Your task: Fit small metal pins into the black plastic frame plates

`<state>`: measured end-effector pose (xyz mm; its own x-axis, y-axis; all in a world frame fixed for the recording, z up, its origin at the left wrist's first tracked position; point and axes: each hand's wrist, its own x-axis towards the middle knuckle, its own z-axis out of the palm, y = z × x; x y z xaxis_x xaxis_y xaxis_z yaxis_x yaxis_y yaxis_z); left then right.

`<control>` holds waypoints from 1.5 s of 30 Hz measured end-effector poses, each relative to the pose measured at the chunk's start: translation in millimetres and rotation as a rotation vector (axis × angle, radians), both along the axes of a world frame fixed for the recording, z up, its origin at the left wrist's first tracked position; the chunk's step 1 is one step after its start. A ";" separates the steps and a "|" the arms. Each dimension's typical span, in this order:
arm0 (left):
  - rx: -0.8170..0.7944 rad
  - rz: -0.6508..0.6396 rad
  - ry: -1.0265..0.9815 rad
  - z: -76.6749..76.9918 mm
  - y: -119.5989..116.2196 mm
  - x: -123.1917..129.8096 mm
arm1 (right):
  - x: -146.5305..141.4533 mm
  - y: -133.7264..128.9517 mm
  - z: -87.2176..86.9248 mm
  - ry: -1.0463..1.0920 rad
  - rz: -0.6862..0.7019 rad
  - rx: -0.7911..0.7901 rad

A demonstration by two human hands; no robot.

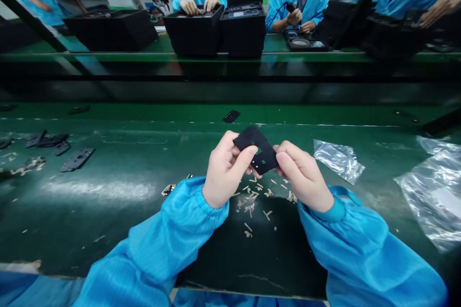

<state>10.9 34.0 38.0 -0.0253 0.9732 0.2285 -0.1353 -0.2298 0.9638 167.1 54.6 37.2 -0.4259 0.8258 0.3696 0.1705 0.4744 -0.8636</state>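
A thin black plate point(265, 152) with small cut-outs is held up in front of me, tilted, above the green table point(118, 220). My left hand point(226, 168) grips its left side, the thumb across its face. At the plate's right corner, the fingers of my right hand point(304, 172) pinch the edge. Below both hands lie several small beige scraps point(248, 208). A small part with light marks point(168, 189) lies by my left sleeve, partly covered by it.
Black parts point(78, 159) and more scraps lie at the left. One black piece point(231, 116) sits farther back. Clear plastic bags point(338, 158) are at the right. Beyond a raised shelf point(144, 57) with black bins point(194, 31), people in blue work.
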 end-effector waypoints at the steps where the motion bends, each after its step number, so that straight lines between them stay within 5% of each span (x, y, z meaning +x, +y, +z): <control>1: -0.012 -0.001 -0.005 -1.9 2.3 0.3 | -0.3 1.5 -0.7 -0.050 -0.027 0.044; 8: -0.189 -0.083 -0.013 -35.3 33.8 2.1 | -4.9 19.7 -19.1 -0.509 -0.193 0.040; 14: -0.345 -0.042 0.316 -59.1 68.4 -16.6 | 22.5 76.0 -34.0 -0.776 -0.385 -0.047; 19: -0.338 0.091 0.706 -71.3 127.6 -48.0 | 62.3 143.0 -39.5 -1.053 -0.709 -0.154; 22: -0.322 0.152 0.937 -75.4 161.3 -53.0 | 69.9 167.2 -45.2 -1.172 -0.767 -0.185; 28: -0.300 0.218 1.186 -82.4 190.7 -24.8 | 56.1 184.4 -58.3 -1.289 -0.684 -0.175; 35: -0.324 0.175 1.136 -80.7 203.2 -20.7 | 38.5 181.8 -49.0 -1.291 -0.496 -0.066; 40: -0.338 0.129 0.880 -61.6 198.9 -38.7 | 4.2 135.8 -42.2 -1.233 -0.204 0.016; 45: -0.275 0.064 0.448 -36.3 158.4 -46.7 | -34.7 69.3 -49.5 -1.149 0.088 0.054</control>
